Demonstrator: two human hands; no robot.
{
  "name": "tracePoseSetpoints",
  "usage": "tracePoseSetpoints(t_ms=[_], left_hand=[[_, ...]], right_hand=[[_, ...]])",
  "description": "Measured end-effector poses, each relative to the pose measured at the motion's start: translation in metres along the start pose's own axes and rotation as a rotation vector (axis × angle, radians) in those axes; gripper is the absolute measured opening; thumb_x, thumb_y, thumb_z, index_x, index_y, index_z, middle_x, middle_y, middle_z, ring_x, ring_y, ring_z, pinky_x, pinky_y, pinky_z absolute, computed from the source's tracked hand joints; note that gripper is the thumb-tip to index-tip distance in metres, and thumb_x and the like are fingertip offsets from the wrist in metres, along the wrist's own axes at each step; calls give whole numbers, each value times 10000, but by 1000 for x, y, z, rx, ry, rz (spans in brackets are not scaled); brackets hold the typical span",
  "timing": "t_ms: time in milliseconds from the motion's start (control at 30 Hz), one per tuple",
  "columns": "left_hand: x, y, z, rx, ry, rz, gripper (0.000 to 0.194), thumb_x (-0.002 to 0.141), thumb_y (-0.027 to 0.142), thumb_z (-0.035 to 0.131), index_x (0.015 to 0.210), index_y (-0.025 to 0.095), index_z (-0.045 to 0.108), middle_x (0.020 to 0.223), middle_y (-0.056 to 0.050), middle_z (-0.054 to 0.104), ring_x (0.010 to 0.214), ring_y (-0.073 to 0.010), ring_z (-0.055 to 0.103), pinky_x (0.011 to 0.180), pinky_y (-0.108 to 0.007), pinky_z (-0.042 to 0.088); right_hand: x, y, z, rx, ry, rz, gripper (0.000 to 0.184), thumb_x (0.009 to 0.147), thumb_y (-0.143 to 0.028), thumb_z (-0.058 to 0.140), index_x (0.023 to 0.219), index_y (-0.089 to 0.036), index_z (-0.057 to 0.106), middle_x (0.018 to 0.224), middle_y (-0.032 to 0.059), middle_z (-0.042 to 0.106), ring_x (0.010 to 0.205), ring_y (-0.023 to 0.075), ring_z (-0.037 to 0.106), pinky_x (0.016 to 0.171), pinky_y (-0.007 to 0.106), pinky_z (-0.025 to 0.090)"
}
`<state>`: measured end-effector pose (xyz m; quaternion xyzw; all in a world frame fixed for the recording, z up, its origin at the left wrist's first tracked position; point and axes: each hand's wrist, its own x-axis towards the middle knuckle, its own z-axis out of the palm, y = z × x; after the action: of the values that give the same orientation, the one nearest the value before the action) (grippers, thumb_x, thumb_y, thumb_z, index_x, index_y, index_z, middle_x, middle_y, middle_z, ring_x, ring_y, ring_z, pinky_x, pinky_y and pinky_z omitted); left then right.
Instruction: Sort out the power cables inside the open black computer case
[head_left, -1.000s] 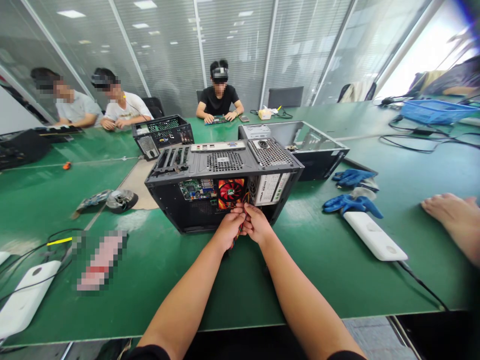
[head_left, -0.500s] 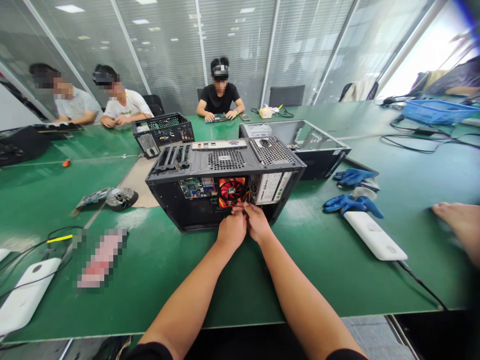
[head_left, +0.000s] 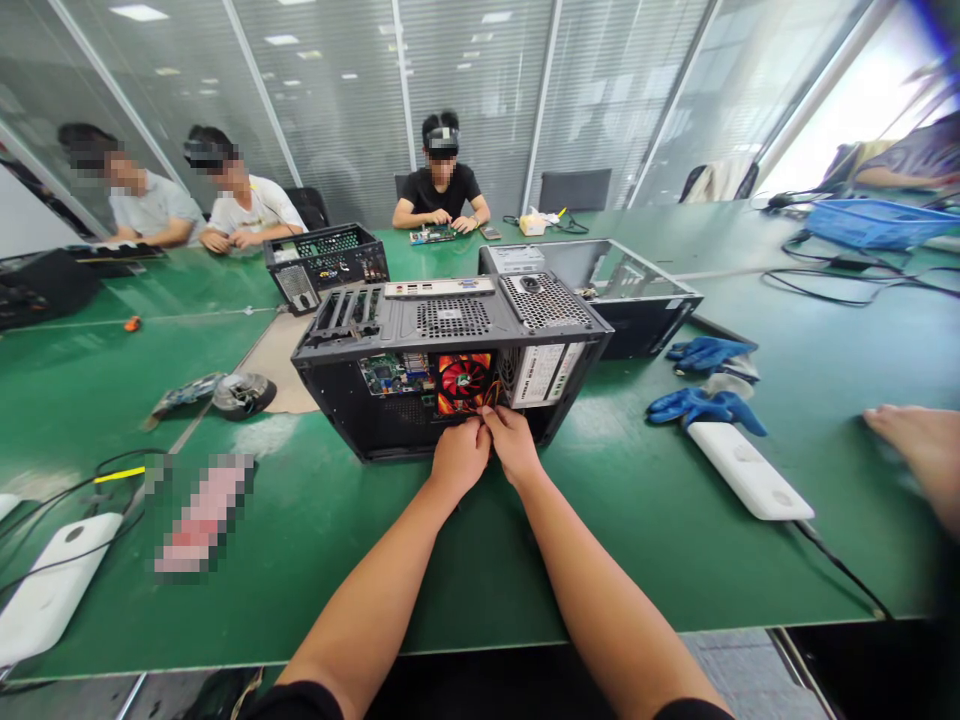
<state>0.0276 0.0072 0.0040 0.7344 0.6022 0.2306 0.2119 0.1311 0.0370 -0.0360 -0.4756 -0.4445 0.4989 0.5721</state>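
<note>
A black computer case (head_left: 330, 400) lies with its open side facing me and its slotted, grilled back panel on top. Inside I see a green motherboard (head_left: 390, 374), a red-and-black cooling fan (head_left: 461, 379) and a white-labelled power supply (head_left: 546, 376). Thin orange and yellow wires (head_left: 493, 394) run down between fan and power supply. My right hand (head_left: 512, 440) pinches at the lower end of these wires. Against it, my left hand (head_left: 460, 452) is curled closed at the case opening; whatever it grips is hidden by the fingers.
Behind stand a second open case (head_left: 637, 325) and another black case (head_left: 326, 268). Blue gloves (head_left: 705, 405) and a white power strip (head_left: 750, 470) lie right; a round metal-looking part (head_left: 244, 396) lies left. Several people sit around the green table (head_left: 300, 560); a bare foot or hand (head_left: 919, 445) shows at right.
My hands have shifted slightly down and the left fingers have curled in more. The wires by the fan show more clearly. Across the table, a person's hand has moved over a circuit board.
</note>
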Motion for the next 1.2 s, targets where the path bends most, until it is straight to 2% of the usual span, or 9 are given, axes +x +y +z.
tracePoseSetpoints(t_ms=[167,267,400,500,567,700,800,1033,1200], left_hand=[[-3,10,0,321,-3,-41,392,984,336,317,1189,124,574,871,-180,708,816,-290,706,766,-389,506],[-3,12,0,339,-28,-48,409,988,337,296,1212,124,564,883,-189,706,825,-302,706,772,-400,503],[-2,7,1,256,7,-57,363,972,351,352,1105,151,624,871,-176,709,818,-292,704,754,-379,503],[0,0,5,-21,28,-65,273,947,318,421,943,174,652,793,-112,707,712,-220,699,686,-300,503],[3,-4,8,-340,-60,-95,279,950,307,421,829,167,630,663,-49,674,533,-148,654,569,-235,483],[8,-8,12,-904,-208,-312,256,937,325,490,791,135,581,560,-2,606,416,-102,589,412,-177,398],[10,-9,9,-1246,-324,-455,284,952,339,484,832,107,597,580,-16,619,432,-100,598,407,-176,418],[14,-18,2,-1570,-465,-670,245,954,298,502,972,97,641,718,-70,704,498,-91,628,470,-171,491],[14,-20,4,-1677,-481,-747,189,959,222,487,939,115,642,721,-43,691,495,-72,614,462,-159,485]], right_hand=[[0,-2,0,-13,2,-27,384,716,-556,673,748,-173,663,655,34,662,686,195,584,633,298,452],[0,-2,-1,-51,34,-33,365,717,-538,675,685,-177,630,624,25,640,657,180,567,604,279,438],[0,-1,-1,-82,95,-59,323,706,-482,698,656,-175,612,608,-4,604,603,139,527,562,250,414],[0,-1,0,21,96,-8,297,671,-449,735,673,-177,616,586,-20,585,546,124,507,511,246,406],[0,-3,1,138,88,71,314,629,-443,771,676,-181,605,560,-27,571,494,117,491,452,245,393],[-2,-9,0,335,55,187,358,545,-402,836,658,-177,582,655,8,635,498,113,541,393,224,407],[-2,-13,-1,392,7,274,342,566,-393,831,694,-174,601,611,-14,615,376,61,429,302,195,324],[0,-15,-4,523,-54,309,328,561,-330,851,732,-153,634,677,15,671,359,14,342,282,155,283],[0,-15,-5,500,-62,298,320,586,-342,841,746,-158,633,717,41,699,371,29,404,311,166,333]])
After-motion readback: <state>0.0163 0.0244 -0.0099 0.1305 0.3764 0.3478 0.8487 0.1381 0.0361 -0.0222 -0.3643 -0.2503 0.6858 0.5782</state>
